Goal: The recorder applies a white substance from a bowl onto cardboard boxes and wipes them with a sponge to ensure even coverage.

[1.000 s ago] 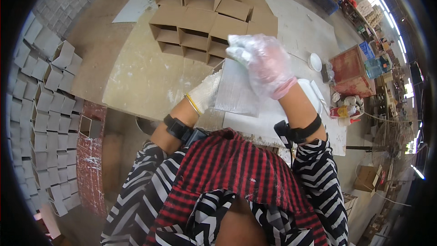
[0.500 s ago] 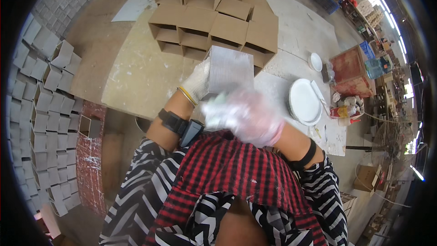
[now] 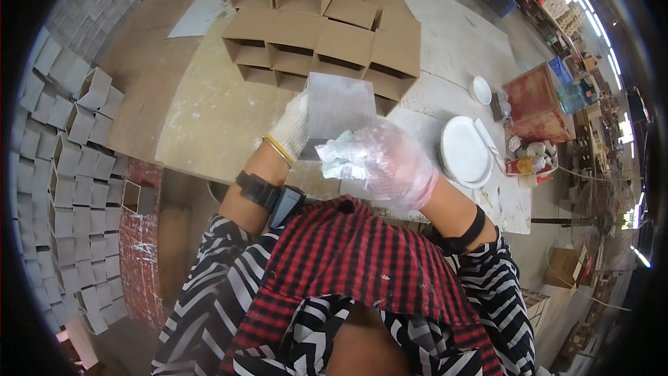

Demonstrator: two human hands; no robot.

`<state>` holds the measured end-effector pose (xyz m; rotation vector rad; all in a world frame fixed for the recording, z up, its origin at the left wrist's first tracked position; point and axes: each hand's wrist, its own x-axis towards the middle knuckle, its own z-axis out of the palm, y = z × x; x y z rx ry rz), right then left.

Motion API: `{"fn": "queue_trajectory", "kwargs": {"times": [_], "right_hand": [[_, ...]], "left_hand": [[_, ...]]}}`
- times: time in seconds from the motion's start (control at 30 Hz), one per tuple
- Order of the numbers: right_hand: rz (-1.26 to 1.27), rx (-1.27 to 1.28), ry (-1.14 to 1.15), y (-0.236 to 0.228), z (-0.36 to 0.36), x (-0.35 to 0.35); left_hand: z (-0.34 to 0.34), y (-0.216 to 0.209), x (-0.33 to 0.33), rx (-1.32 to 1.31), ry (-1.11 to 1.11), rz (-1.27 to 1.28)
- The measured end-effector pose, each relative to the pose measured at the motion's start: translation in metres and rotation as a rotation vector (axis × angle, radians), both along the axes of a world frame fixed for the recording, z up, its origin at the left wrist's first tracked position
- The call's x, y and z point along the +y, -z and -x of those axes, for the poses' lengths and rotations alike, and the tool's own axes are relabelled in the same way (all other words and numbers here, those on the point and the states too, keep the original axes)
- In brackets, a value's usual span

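My left hand (image 3: 293, 122), in a white knitted glove, grips the left side of an open-ended grey-white coated box (image 3: 341, 103); its fingers are partly hidden by the box. Just below the near edge of that box is my right hand (image 3: 400, 163), covered by a clear plastic glove over something pinkish. Its fingers close around a crumpled white and pale green wad (image 3: 346, 161), perhaps a rag, smeared with white. A round dish of white paint-like stuff (image 3: 465, 151) stands to the right, with a flat white stick (image 3: 489, 143) beside it.
Plain brown boxes (image 3: 339, 38) stand stacked on the table's far side. At right are a white bowl (image 3: 480, 90), a red-labelled bottle (image 3: 523, 166) and a reddish crate (image 3: 536, 103). Many coated boxes (image 3: 82, 157) are piled at left, near a red board (image 3: 141, 257).
My right hand was blurred by motion and is now sharper, with the wad near the box's lower edge. The box and left hand have shifted slightly left.
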<state>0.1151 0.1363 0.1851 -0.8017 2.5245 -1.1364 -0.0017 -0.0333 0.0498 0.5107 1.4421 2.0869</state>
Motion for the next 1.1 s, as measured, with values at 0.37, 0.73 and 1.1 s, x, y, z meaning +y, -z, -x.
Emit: {"fn": "queue_trajectory", "kwargs": {"times": [0.37,0.73,1.1], "right_hand": [[0.040,0.488,-0.135,0.012,0.021,0.018],[0.401,0.023,0.189,0.011,0.028,0.040],[-0.045,0.342,0.082,-0.005,0.025,0.033]], "left_hand": [[-0.008,-0.005,-0.001,-0.463,0.096,-0.308],[-0.020,0.007,0.006,0.039,-0.058,-0.069],[-0.029,0.013,-0.001,-0.245,-0.087,0.266]]}}
